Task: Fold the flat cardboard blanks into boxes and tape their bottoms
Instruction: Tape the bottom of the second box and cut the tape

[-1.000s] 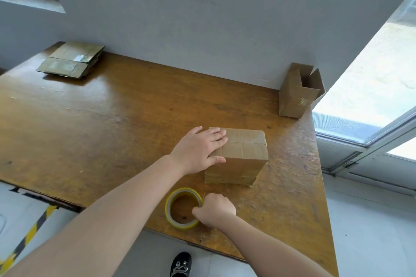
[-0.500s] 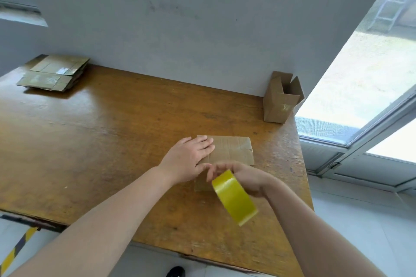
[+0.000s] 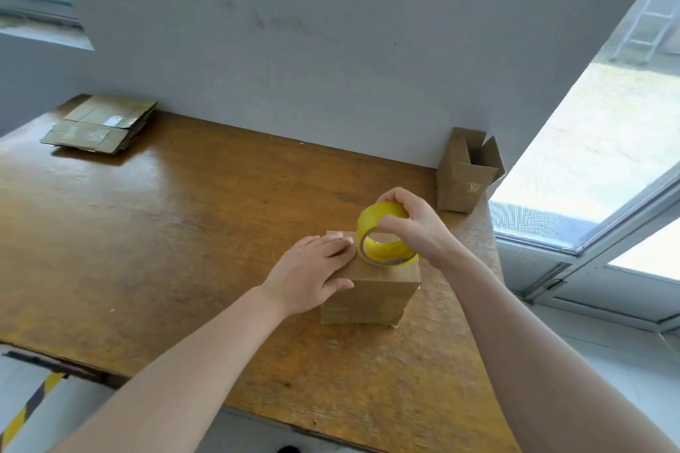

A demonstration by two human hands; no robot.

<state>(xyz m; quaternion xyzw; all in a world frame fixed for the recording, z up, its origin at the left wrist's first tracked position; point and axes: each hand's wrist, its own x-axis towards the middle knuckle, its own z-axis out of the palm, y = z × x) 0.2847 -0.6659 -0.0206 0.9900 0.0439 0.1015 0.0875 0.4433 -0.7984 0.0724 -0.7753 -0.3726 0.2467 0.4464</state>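
— On the desk point(image 3: 184, 232), right side: folded box point(image 3: 371, 290) stands with its closed face up. Where are the grips?
— Left grip point(image 3: 312, 276) lies flat, fingers straight, pressing the box's top at its left edge. Right grip point(image 3: 415, 228) is curled round a yellow tape roll point(image 3: 382, 232), held over the box top, just beside the left fingertips.
— Other stock?
— Stack of flat blanks point(image 3: 99, 125) at the far left by the wall; open box point(image 3: 465, 173) upright at the far right corner.
— Any writing?
— Pale patch on the top blank, possibly a label; nothing legible.
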